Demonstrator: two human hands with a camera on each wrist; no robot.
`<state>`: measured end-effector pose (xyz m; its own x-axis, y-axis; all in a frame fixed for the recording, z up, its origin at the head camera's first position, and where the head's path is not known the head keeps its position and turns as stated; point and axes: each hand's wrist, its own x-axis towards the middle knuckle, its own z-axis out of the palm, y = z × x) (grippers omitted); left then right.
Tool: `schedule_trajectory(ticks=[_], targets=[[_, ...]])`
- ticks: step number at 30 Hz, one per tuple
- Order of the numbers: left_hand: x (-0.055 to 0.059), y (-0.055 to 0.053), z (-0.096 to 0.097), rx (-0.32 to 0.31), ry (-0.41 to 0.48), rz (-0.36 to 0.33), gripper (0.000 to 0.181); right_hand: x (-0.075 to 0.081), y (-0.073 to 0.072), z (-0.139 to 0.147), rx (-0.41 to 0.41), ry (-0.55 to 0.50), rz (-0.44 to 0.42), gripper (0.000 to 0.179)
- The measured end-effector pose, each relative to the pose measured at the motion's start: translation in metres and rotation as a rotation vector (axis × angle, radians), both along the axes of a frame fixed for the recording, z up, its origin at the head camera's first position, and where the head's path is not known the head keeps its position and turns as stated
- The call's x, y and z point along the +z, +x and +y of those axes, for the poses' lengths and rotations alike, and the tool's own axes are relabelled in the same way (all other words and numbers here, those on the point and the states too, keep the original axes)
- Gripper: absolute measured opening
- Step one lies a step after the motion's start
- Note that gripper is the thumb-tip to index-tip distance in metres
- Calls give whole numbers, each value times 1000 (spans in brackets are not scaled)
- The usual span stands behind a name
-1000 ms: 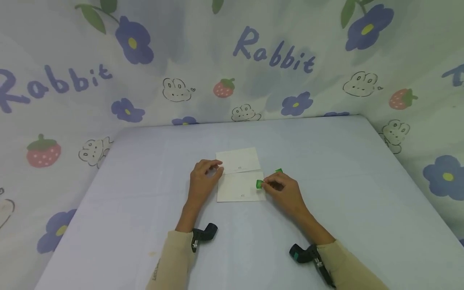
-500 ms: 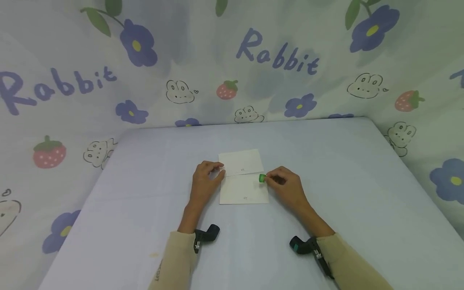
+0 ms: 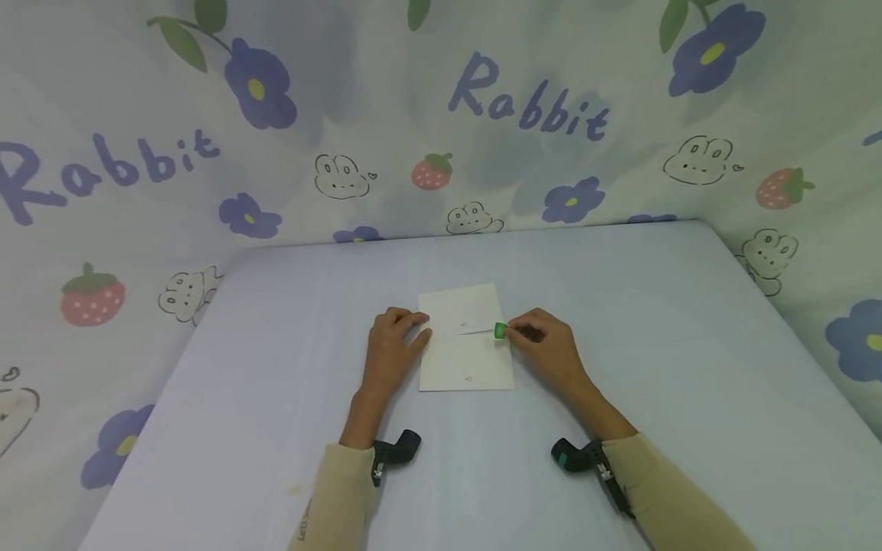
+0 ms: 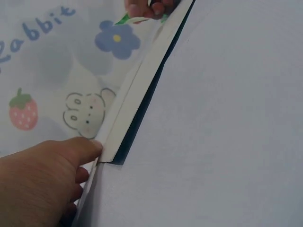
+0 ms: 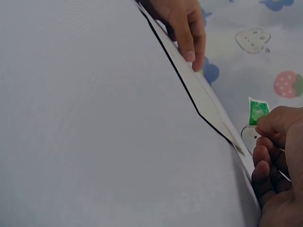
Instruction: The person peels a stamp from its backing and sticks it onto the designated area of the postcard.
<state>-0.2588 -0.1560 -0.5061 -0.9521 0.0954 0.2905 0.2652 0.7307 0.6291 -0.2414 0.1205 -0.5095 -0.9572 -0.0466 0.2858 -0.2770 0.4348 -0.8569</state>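
Two white paper cards, an upper one (image 3: 460,304) and a lower one (image 3: 455,363), lie edge to edge near the middle of the table, each with a tiny printed mark. A short dark seam shows between them toward the right. My left hand (image 3: 394,348) rests at their left edge, thumb and index finger touching the paper near the seam. My right hand (image 3: 547,348) pinches a small green sticker (image 5: 258,111) with a pale border. In the head view, the sticker overlaps the seam's right end. Part of it is hidden by my fingers.
A pale cloth covers the table (image 3: 620,306). Behind hangs a curtain (image 3: 386,92) printed with rabbits, strawberries and purple flowers. Black wrist cameras (image 3: 406,448) sit at both cuffs.
My right hand has moved slightly away from me, taking the sticker from over the lower card to the seam. The gap between the cards has narrowed. My left hand stays by their left edge.
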Motion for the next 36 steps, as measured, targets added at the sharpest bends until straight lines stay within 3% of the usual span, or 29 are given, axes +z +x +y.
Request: schedule_trajectory(ticks=[3, 25, 36], targets=[[-1, -1, 1, 2, -34, 6, 27, 1, -2, 0, 0, -2, 2, 7], [1, -6, 0, 9, -21, 40, 24, 1, -21, -2, -8, -6, -6, 8], [-1, -9, 1, 14, -18, 23, 25, 1, -29, -4, -22, 15, 14, 7]])
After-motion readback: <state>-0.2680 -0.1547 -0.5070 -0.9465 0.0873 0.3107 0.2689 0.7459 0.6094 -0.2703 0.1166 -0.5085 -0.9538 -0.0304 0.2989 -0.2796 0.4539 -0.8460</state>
